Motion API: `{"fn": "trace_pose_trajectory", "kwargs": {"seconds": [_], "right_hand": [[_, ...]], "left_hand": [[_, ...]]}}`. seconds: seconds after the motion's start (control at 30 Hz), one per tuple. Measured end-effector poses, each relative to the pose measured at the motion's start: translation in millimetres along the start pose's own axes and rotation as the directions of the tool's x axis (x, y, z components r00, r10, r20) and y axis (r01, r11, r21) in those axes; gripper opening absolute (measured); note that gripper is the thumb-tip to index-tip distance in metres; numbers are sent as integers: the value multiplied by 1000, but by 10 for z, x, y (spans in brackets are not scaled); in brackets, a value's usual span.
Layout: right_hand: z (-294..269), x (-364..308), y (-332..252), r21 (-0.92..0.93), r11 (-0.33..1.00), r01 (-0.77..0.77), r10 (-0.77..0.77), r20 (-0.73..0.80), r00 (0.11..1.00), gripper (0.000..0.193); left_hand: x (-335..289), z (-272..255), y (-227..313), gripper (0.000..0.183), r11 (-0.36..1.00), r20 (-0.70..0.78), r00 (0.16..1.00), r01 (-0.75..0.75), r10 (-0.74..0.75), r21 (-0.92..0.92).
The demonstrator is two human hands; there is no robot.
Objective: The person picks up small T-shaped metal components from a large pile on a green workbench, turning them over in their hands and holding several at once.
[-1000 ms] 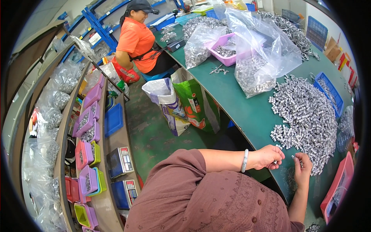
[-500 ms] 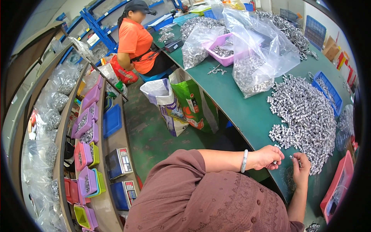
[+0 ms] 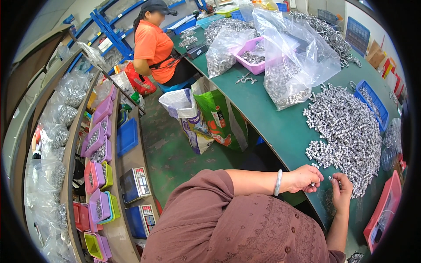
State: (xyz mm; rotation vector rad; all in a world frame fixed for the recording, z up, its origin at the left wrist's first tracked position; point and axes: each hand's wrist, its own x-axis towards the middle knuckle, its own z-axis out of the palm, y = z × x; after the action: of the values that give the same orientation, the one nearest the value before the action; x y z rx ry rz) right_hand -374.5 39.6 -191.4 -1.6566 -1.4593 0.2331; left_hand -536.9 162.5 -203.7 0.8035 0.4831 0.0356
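Note:
Over the near edge of the green table, my left hand [image 3: 303,179], with a pale bangle at the wrist, curls its fingers round a small silvery metal part [image 3: 312,184]. Close by on the right, my right hand [image 3: 342,191] pinches another small metal part [image 3: 330,178] between thumb and fingertip. A narrow gap separates the hands. Just beyond them spreads a large heap of small silvery metal parts [image 3: 346,136]. The exact kind of the parts is too small to make out.
A clear bag of metal parts [image 3: 285,81] and a lilac tray [image 3: 254,68] stand farther along the table [image 3: 263,118]. A blue basket [image 3: 372,105] and a pink basket [image 3: 383,212] lie at the right. A person in orange [image 3: 153,48] sits at the far left.
My hands hold nearly the same place and grip, with only a slight shift of the left fingers. The seated person's arm has moved a little.

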Motion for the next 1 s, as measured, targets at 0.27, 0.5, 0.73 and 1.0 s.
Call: {"fn": "trace_pose_trajectory", "kwargs": {"seconds": [0.27, 0.5, 0.73, 1.0], "right_hand": [[23, -46, 10, 178, 979, -95, 93, 20, 995, 11], [62, -34, -39, 201, 978, -58, 55, 23, 998, 14], [37, -47, -11, 187, 981, -44, 34, 53, 998, 14], [22, -19, -99, 92, 996, 8, -12, 40, 999, 16]], "left_hand": [[14, 61, -15, 12, 1000, 17, 1000, 12, -12, 6], [51, 96, -51, 13, 1000, 39, 999, -10, 9, 25], [51, 153, -14, 18, 998, 25, 999, -28, 26, 64], [69, 146, 53, 21, 992, 13, 999, -53, 52, 111]]}}
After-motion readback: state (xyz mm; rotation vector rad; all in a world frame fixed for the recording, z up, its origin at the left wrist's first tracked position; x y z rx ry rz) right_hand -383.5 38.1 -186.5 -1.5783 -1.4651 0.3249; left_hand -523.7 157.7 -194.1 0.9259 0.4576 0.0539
